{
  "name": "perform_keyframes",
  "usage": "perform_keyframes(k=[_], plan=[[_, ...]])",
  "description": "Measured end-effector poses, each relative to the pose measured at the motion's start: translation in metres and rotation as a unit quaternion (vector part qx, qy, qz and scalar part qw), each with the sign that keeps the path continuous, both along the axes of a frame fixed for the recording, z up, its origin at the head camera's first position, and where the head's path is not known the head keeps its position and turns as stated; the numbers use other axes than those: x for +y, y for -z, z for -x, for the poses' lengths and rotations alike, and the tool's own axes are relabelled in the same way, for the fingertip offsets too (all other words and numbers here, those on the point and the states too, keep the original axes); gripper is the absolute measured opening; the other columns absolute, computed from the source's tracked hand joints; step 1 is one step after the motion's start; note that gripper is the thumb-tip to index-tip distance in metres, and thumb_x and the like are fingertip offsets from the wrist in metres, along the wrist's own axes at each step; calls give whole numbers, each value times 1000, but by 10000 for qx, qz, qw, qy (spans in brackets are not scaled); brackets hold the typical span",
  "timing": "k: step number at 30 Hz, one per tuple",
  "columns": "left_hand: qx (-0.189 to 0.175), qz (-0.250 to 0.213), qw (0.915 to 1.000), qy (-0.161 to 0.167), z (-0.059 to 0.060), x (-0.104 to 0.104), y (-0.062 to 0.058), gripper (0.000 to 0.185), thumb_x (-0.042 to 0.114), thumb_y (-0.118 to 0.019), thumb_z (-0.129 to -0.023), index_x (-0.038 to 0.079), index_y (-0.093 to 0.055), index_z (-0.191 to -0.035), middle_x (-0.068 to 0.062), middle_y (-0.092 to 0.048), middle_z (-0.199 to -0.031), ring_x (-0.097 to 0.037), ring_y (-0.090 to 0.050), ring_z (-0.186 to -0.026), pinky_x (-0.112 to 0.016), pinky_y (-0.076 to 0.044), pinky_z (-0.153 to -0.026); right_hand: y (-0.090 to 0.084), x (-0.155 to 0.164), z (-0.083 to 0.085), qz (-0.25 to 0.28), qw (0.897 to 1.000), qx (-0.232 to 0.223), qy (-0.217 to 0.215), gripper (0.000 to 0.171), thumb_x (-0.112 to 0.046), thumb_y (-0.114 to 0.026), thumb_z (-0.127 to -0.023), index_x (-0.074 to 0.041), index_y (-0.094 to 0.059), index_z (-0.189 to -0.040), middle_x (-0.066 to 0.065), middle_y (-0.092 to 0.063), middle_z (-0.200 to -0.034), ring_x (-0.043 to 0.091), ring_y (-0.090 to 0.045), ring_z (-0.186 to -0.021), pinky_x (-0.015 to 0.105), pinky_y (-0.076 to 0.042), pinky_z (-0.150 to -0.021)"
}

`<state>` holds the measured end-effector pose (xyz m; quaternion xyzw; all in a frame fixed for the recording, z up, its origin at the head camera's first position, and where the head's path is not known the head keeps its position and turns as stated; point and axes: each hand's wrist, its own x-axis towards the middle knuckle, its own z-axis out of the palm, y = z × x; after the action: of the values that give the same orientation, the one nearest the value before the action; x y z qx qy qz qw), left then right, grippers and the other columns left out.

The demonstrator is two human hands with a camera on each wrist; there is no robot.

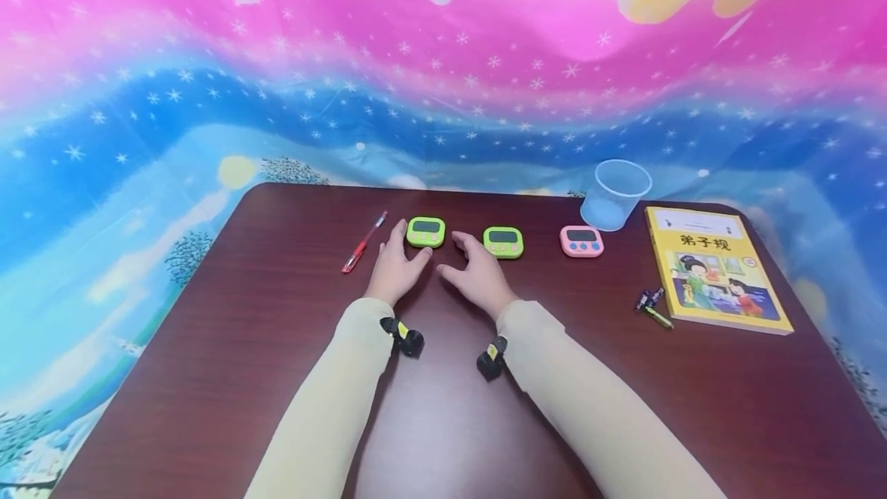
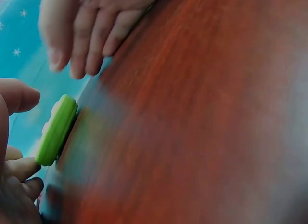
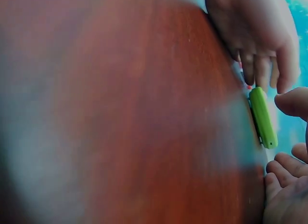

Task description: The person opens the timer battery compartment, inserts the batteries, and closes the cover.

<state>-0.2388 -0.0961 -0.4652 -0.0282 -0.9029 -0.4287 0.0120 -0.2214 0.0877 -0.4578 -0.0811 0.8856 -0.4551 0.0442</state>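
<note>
Two hands (image 1: 396,268) (image 1: 478,277) rest just beside two green timers (image 1: 426,231) (image 1: 503,242).

We see two forearms in long, close-fitting sleeves of a pale cream-yellow cloth, plain and unmarked, each reaching to the wrist and ending in a snug cuff just short of the bare left hand (image 1: 396,268) and the bare right hand (image 1: 480,277). On the inner side of each wrist we see a small black device fixed against the cuff, rounded and blocky in shape, each with a small yellow tag or mark on its upper part. We see no rings, watch or gloves on the fingers in the head view.
</note>
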Motion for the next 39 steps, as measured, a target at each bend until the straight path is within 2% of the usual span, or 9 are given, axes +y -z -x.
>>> perform_keyframes(k=[7,12,18,23,26,29,32,34,39], plan=[[-258,246,9993,129,10,5,-2,82,34,-65,-96,3,-22,-158,-16,-30,-162,-30,-29,-149,-47,-7,-125,-1,-10,15,-265,9995,5,162,72,-30,-71,-94,-10,-37,-154,10,-47,-151,26,-47,-137,40,-41,-113],[-223,609,9971,391,18,5,-4,82,31,-68,-95,1,-24,-157,-17,-31,-161,-33,-21,-151,-50,-7,-125,-1,-12,21,-406,9990,27,204,69,-31,-70,-95,-13,-39,-154,7,-47,-152,24,-46,-138,41,-40,-114],[-242,684,9969,294,19,0,-4,70,24,-67,-98,7,-32,-156,-12,-37,-159,-29,-25,-150,-43,-8,-126,1,-14,22,-347,9992,99,183,70,-31,-70,-95,-15,-39,-155,5,-48,-152,25,-46,-139,43,-40,-114],[-136,245,9995,175,14,-2,-3,67,27,-70,-97,15,-39,-155,-7,-43,-156,-27,-35,-145,-43,-24,-123,5,-10,21,3,9994,123,321,67,-26,-71,-94,-15,-41,-153,5,-54,-146,24,-53,-131,41,-45,-109],[31,-389,9991,137,11,-4,-1,67,23,-73,-94,15,-43,-153,-6,-48,-152,-26,-43,-141,-43,-37,-116,4,-8,18,342,9988,68,354,64,-22,-71,-95,-14,-44,-152,6,-56,-144,22,-55,-129,37,-46,-107],[132,-1147,9931,191,7,-7,2,67,16,-75,-92,13,-44,-152,-9,-51,-149,-23,-52,-134,-36,-46,-109,4,-9,14,624,9973,-2,378,62,-20,-71,-95,-15,-45,-151,5,-56,-143,19,-57,-126,34,-48,-106],[70,-1648,9860,238,2,-9,3,68,12,-75,-92,11,-43,-152,-12,-53,-147,-23,-56,-129,-32,-51,-102,6,-11,10,834,9955,32,441,60,-19,-72,-94,-15,-48,-149,4,-58,-141,18,-60,-121,33,-51,-102],[2,-1696,9852,255,-4,-9,4,69,11,-75,-92,10,-41,-153,-13,-51,-148,-24,-57,-129,-32,-52,-101,8,-11,6,983,9939,106,499,59,-20,-73,-94,-13,-49,-147,4,-60,-138,19,-63,-117,33,-52,-100],[-95,-1347,9896,489,-23,-7,4,73,11,-75,-92,5,-37,-154,-14,-44,-150,-27,-55,-131,-33,-51,-101,13,-5,-7,1436,9872,327,604,56,-20,-74,-93,-7,-53,-143,6,-62,-127,19,-65,-107,33,-56,-93]])
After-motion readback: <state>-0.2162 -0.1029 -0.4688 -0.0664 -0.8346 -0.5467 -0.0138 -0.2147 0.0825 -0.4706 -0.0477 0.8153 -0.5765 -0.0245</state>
